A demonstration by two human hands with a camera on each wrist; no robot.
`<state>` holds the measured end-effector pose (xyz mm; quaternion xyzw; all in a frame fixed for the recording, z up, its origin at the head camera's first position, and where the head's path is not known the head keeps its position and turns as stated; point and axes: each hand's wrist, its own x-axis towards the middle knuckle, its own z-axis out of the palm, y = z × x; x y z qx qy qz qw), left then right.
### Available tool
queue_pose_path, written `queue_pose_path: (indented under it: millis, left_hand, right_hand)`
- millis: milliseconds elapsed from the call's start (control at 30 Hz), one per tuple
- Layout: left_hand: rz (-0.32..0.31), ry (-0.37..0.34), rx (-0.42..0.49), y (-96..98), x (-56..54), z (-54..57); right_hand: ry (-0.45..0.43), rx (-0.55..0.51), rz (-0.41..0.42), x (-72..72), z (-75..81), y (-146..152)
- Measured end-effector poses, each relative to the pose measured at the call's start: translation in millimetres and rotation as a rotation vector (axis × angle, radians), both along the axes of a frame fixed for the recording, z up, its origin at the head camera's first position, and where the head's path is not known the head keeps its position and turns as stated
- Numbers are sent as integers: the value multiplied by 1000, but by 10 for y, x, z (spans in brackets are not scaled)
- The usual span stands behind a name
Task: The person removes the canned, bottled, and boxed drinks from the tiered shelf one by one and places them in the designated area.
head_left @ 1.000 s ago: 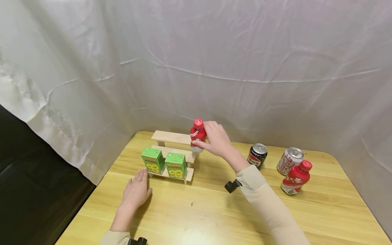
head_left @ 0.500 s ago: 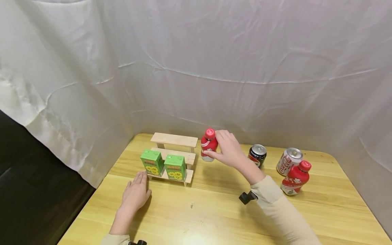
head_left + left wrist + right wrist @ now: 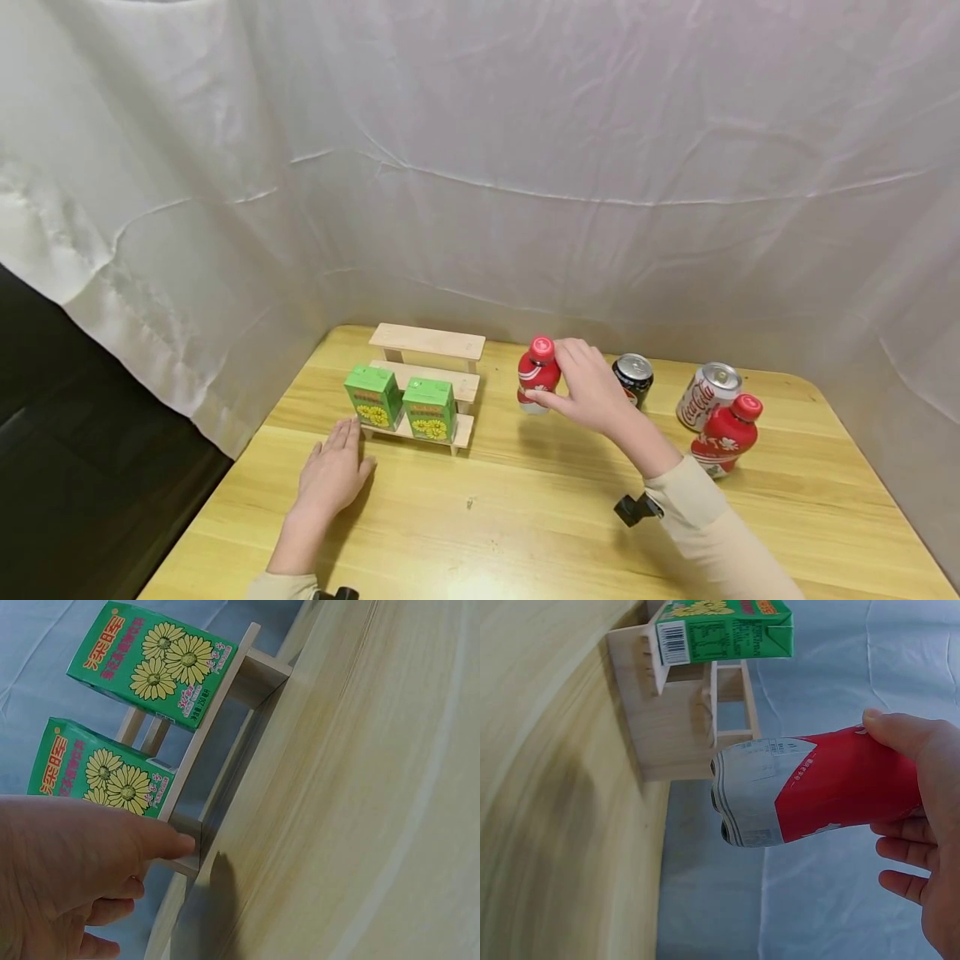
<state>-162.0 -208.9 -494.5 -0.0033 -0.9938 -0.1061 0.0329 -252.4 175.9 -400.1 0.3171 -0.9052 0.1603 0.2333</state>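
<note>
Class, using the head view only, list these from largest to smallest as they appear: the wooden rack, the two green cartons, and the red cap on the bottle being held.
1. Wooden rack
2. Left green carton and right green carton: too alike to rank
3. Red cap

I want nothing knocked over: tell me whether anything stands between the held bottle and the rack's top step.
Nothing visible does. The right hand holds the red bottle to the right of the wooden rack, with open space between; the two green boxes stand on the lowest step.

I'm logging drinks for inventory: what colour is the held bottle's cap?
Red; the cap shows best in the head view.
</note>
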Motion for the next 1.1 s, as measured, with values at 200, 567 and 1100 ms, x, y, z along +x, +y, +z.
queue_pose_path:
  millis: [200,567,1100]
  left_hand:
    - [3,-8,15,-8,-12,-11]
    - [12,-15,26,2,-12,-15]
    - [6,11,33,-6,-4,-34]
  right_hand:
    - [40,-7,-6,60,-98,124]
    - [61,-72,-27,187,-260,349]
    - [-49,-76,-147,336,-484,683]
